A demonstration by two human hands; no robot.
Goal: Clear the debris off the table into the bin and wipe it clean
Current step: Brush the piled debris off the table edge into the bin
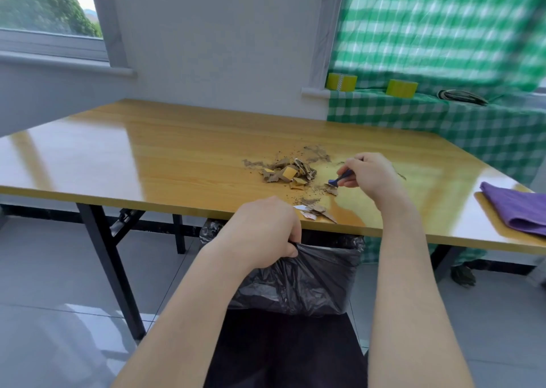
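Note:
A heap of torn brown cardboard scraps and dusty crumbs (291,172) lies on the glossy wooden table (165,163), right of its middle. More scraps (317,210) sit at the near edge. My right hand (369,175) grips a small blue-handled brush (342,177), its tip touching scraps beside the heap. My left hand (266,231) clutches the rim of a black bin bag (307,281) lining a bin held just under the table's near edge.
A folded purple cloth (514,207) lies at the table's right end. Green checked fabric (443,33) hangs behind, with two yellow tape rolls (401,87) on a covered ledge. Black table legs (109,263) stand on the grey tiled floor.

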